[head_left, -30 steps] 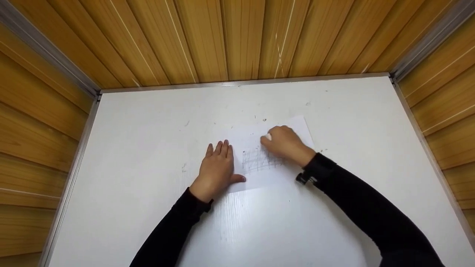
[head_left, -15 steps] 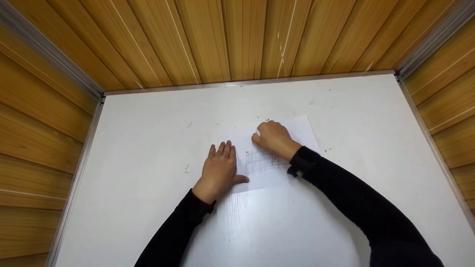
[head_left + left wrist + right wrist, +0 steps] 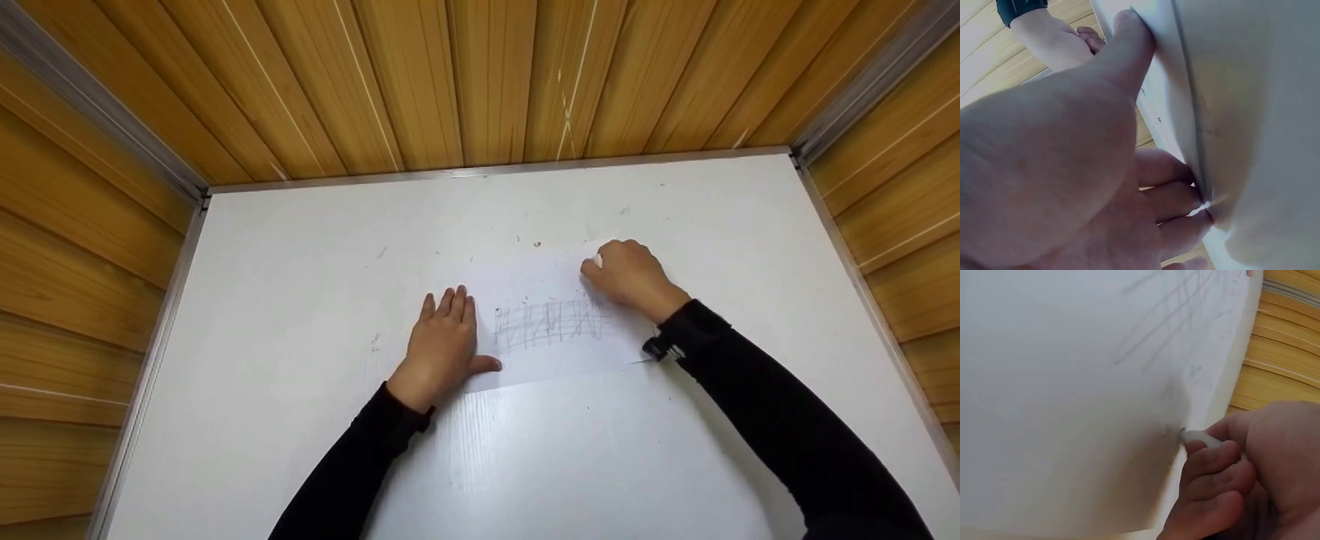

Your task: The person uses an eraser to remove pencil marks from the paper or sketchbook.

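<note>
1. Head: my left hand [image 3: 441,341] lies flat on the paper [image 3: 547,326], upon the counter [image 3: 300,262]; my right hand [image 3: 628,274], well apart, pinches a white eraser [image 3: 598,261] near the paper's far-right corner.
2. Left wrist: fingers [image 3: 1174,201] extended; weak pressure could let paper slip.
3. Right wrist: eraser apparently touching paper; hard rubbing could crease it.

The left hand [image 3: 442,341] lies flat across the left side of the paper [image 3: 555,369], beside a scribbled grid [image 3: 547,322]. The right hand [image 3: 631,274] pinches a white block [image 3: 598,260], perhaps an eraser, near the paper's far right corner. Specks [image 3: 537,244] dot the table [image 3: 262,300].
</note>
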`<action>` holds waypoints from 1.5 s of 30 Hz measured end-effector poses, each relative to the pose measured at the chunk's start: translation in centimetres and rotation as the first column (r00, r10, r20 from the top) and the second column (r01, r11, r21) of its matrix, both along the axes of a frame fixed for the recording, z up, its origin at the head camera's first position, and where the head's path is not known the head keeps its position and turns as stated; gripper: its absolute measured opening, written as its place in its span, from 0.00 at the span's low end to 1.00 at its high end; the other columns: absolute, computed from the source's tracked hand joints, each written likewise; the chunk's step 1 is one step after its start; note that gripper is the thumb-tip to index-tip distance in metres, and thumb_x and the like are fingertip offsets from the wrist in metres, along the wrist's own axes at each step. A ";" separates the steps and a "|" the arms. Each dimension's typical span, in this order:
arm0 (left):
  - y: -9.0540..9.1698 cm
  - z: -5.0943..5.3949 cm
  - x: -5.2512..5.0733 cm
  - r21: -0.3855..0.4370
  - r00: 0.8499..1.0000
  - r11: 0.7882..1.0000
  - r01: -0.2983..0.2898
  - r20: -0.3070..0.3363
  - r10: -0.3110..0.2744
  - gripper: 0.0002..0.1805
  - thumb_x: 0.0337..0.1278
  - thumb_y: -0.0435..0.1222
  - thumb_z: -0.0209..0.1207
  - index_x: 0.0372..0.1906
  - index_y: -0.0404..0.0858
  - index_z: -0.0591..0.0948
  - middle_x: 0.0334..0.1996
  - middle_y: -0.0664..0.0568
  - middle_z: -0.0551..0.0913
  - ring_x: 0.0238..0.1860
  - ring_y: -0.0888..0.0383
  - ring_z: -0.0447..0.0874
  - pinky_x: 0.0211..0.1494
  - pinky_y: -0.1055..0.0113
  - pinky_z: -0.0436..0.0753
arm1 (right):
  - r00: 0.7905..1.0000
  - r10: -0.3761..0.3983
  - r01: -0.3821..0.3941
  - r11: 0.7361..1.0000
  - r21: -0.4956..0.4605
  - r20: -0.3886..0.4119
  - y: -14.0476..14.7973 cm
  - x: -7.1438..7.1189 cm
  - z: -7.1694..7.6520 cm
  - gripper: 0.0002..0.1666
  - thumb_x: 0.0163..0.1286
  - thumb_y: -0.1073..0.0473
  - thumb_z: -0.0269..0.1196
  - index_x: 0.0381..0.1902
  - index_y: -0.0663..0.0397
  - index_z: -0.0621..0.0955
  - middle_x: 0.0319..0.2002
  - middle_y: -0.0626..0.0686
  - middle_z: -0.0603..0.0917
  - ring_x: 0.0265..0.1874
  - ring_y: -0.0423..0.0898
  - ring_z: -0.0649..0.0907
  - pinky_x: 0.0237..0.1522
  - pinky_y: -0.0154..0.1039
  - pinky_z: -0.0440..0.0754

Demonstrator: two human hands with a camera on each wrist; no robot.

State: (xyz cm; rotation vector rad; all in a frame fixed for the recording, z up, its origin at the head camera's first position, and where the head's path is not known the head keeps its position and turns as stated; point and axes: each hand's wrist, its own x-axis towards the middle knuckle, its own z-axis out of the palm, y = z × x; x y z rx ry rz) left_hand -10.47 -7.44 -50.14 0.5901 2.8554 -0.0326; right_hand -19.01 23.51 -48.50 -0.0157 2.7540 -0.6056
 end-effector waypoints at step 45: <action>-0.4 -0.2 -1.5 0.016 1.000 1.000 -0.014 0.027 0.014 0.68 0.58 0.75 0.66 0.86 0.28 0.63 0.87 0.35 0.62 0.89 0.41 0.60 0.92 0.41 0.59 | 0.985 0.172 -0.169 0.982 -0.080 0.023 -10.9 3.0 -0.3 0.23 0.79 0.45 0.60 0.34 0.57 0.86 0.33 0.55 0.86 0.36 0.53 0.83 0.41 0.48 0.82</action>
